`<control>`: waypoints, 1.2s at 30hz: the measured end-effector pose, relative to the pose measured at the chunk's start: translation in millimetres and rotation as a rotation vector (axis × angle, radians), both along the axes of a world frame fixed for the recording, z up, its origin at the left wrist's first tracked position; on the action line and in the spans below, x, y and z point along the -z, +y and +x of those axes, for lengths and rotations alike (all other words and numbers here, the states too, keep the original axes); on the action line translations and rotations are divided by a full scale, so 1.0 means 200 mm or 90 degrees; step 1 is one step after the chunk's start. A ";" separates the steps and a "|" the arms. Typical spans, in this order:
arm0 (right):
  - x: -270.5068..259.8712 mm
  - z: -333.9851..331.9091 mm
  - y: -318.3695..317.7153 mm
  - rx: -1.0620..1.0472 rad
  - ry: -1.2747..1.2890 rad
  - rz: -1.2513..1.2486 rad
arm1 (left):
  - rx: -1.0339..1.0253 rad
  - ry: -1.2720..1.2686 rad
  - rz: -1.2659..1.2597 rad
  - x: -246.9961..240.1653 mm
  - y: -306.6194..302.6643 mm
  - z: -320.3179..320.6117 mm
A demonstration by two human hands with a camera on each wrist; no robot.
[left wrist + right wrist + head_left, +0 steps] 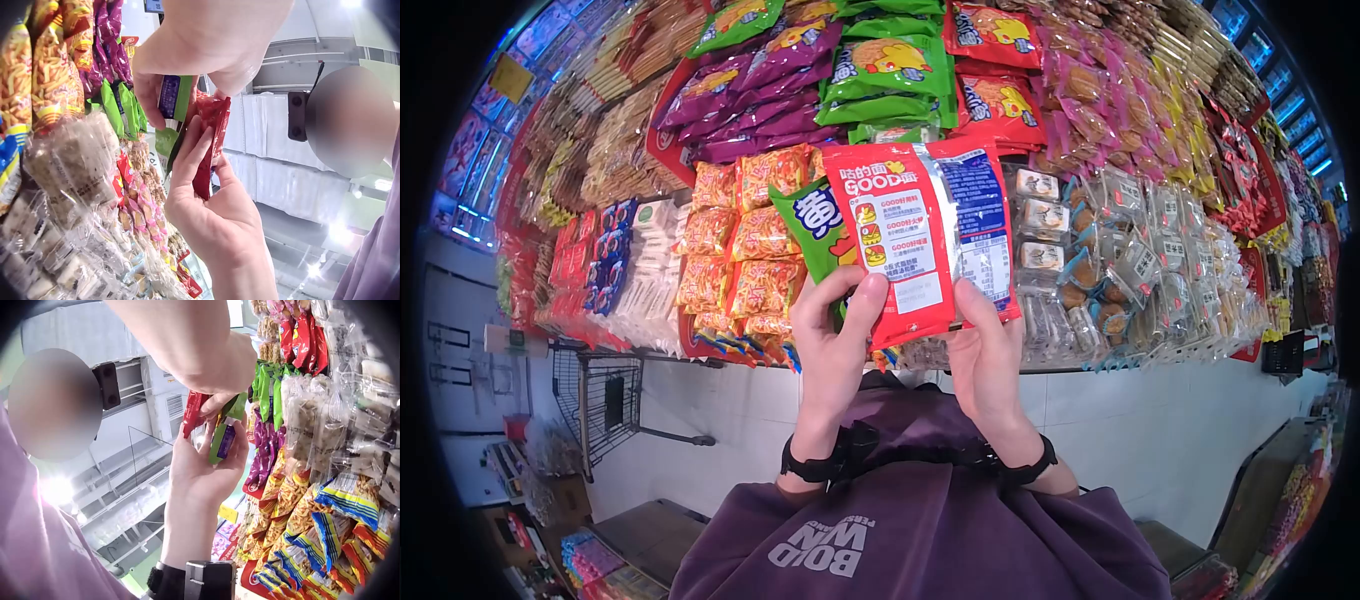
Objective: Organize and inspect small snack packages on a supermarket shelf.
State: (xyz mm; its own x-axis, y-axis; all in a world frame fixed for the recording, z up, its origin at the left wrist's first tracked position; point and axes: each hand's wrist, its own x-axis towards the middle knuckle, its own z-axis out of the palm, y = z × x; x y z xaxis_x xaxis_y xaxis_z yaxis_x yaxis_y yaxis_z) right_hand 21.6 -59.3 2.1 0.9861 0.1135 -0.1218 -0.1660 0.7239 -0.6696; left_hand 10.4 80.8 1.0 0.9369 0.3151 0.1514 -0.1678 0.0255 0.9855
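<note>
Both hands hold up a red snack bag, its printed back turned to the head camera. Behind it, a green snack bag sticks out at the left, mostly covered. My left hand grips the lower left of both bags, thumb on the red front. In the right wrist view, the left fingers wrap around the green bag. My right hand pinches the lower right of the red bag, thumb on its front. From the left wrist view, the right fingers lie behind the red bag.
A shelf ahead carries purple bags, green bags, red bags and orange snack packs. Clear-wrapped snacks lie at the right. A shopping cart stands at the left on the tiled floor.
</note>
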 end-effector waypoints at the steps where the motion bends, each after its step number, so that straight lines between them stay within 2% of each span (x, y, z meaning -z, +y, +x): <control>1: -0.01 0.00 0.02 -0.006 0.006 -0.002 | -0.010 -0.007 0.000 0.00 0.01 0.00; 11: -0.09 0.00 0.24 -0.023 0.013 0.003 | -0.015 0.000 -0.018 -0.08 0.22 -0.01; 20: -0.06 -0.06 0.39 0.005 -0.020 -0.029 | 0.002 0.000 -0.041 -0.06 0.38 -0.06; 26: -0.02 -0.10 0.45 -0.024 0.001 0.018 | -0.006 -0.015 -0.037 -0.06 0.43 -0.10; 30: -0.03 -0.10 0.49 -0.074 0.006 0.080 | -0.033 -0.027 0.091 -0.10 0.48 -0.13; 36: 0.02 -0.05 0.48 -0.130 0.055 0.199 | -0.008 -0.057 0.113 -0.11 0.49 -0.12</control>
